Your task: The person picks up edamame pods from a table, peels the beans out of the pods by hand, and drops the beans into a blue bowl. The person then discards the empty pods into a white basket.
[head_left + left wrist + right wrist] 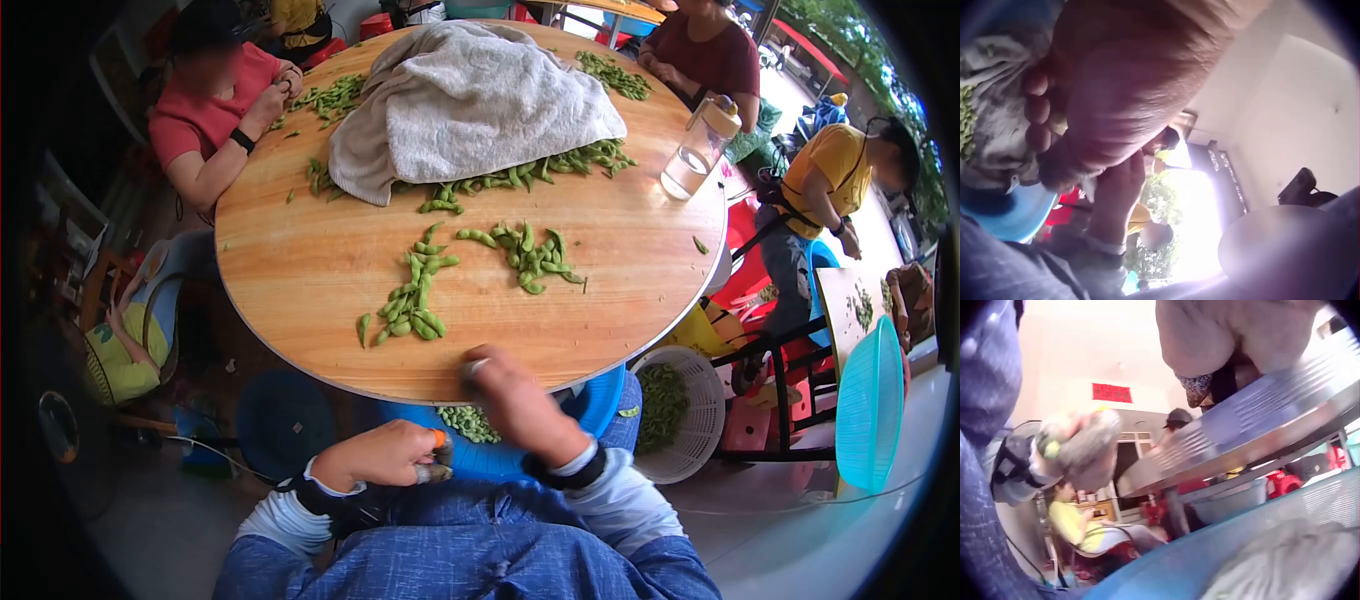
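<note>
In the head view my left hand (380,456) is held low over my lap, fingers curled in, an orange band on one finger and greyish covers on fingertips. A small green bean (1052,449) shows in its curl in the right wrist view. My right hand (525,405), blurred, is at the near edge of the round wooden table (300,330); its fingertips are hard to make out. Beyond it lie two small heaps of green soybean pods (412,300). Shelled beans (468,424) sit below in a blue basin (505,458), on a grey cloth (1004,119).
A grey towel (490,110) covers a big pod pile on the table. A water bottle (697,150) stands at the right. A white basket (705,400) of pods or hulls is beside my right leg. Several people sit around, one in red (210,125) at the left.
</note>
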A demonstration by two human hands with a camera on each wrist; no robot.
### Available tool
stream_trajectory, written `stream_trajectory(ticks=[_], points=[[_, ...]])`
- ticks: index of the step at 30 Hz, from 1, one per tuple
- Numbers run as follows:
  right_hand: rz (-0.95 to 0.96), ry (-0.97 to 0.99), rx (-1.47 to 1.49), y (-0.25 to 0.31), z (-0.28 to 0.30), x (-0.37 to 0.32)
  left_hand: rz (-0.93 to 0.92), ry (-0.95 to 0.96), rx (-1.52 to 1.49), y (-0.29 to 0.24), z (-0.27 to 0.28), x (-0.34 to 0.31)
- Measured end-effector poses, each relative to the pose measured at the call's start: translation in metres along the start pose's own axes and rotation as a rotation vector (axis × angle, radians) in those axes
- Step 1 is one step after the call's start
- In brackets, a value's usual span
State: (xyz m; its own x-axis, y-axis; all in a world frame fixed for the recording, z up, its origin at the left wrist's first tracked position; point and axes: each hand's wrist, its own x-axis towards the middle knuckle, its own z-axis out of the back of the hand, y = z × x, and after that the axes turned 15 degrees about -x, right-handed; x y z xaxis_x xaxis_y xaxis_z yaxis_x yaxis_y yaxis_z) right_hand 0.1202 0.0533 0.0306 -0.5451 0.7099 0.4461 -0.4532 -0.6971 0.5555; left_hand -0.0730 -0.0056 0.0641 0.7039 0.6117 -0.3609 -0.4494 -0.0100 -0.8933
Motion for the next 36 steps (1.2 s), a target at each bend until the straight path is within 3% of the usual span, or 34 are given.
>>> stream_trajectory(ticks=[1, 2, 3, 5, 7, 9, 11, 12, 13, 15, 16, 17, 18, 20, 25, 28, 31, 34, 36], points=[[-0.111, -0.007, 0.019, -0.020, 0.011, -0.009, -0.021, -0.010, 0.048, 0.007, -0.005, 0.009], [-0.147, -0.100, -0.159, -0.042, 0.029, -0.019, -0.008, 0.029, 0.113, 0.013, -0.008, 0.020], [-0.306, -0.165, -0.091, -0.058, 0.056, -0.024, -0.046, -0.011, 0.188, 0.028, -0.017, 0.031], [-0.419, -0.394, -0.517, -0.114, 0.103, -0.042, -0.125, -0.101, 0.356, 0.055, -0.036, 0.047], [-0.707, -0.583, -0.568, -0.160, 0.154, -0.068, -0.198, -0.078, 0.386, 0.041, -0.039, 0.048], [-0.714, -0.738, -0.444, -0.145, 0.173, -0.068, -0.274, -0.002, 0.303, 0.024, -0.033, 0.045], [-0.580, -0.616, -0.311, -0.123, 0.160, -0.059, -0.031, 0.321, 0.085, -0.026, -0.004, 0.033], [-0.539, -0.520, -0.357, -0.088, 0.143, -0.040, -0.170, 0.244, -0.079, -0.038, 0.008, 0.026], [-0.498, -0.555, -0.165, -0.082, 0.107, -0.038, -0.310, 0.165, -0.241, -0.045, 0.019, 0.021], [-0.478, -0.253, 0.169, -0.028, 0.063, -0.026, -0.377, -0.165, -0.163, -0.048, 0.043, 0.025], [-0.283, -0.077, 0.071, -0.016, 0.050, -0.021, -0.360, -0.358, -0.021, -0.050, 0.056, 0.030], [-0.072, 0.074, 0.000, -0.004, 0.037, -0.016, -0.454, -0.557, 0.100, -0.050, 0.067, 0.041], [0.022, 0.060, -0.207, -0.001, 0.030, -0.011, -0.451, -0.636, 0.103, -0.053, 0.082, 0.051], [-0.172, -0.066, -0.147, -0.011, 0.032, -0.011, -0.448, -0.728, 0.384, -0.038, 0.110, 0.079], [-0.524, -0.294, 0.062, -0.037, 0.049, -0.023, -0.309, -0.728, 0.787, 0.003, 0.140, 0.146], [-0.485, -0.288, 0.022, -0.027, 0.053, -0.026, -0.169, -0.708, 0.727, -0.002, 0.146, 0.154], [-0.510, -0.314, 0.124, -0.029, 0.050, -0.030, -0.313, -0.783, 0.912, 0.005, 0.142, 0.146], [-0.523, -0.302, 0.423, -0.018, 0.051, -0.024, -0.208, -0.809, 0.692, -0.020, 0.130, 0.118], [-0.532, -0.267, 0.552, -0.007, 0.052, -0.020, -0.286, -0.619, -0.065, -0.031, 0.108, 0.097]])
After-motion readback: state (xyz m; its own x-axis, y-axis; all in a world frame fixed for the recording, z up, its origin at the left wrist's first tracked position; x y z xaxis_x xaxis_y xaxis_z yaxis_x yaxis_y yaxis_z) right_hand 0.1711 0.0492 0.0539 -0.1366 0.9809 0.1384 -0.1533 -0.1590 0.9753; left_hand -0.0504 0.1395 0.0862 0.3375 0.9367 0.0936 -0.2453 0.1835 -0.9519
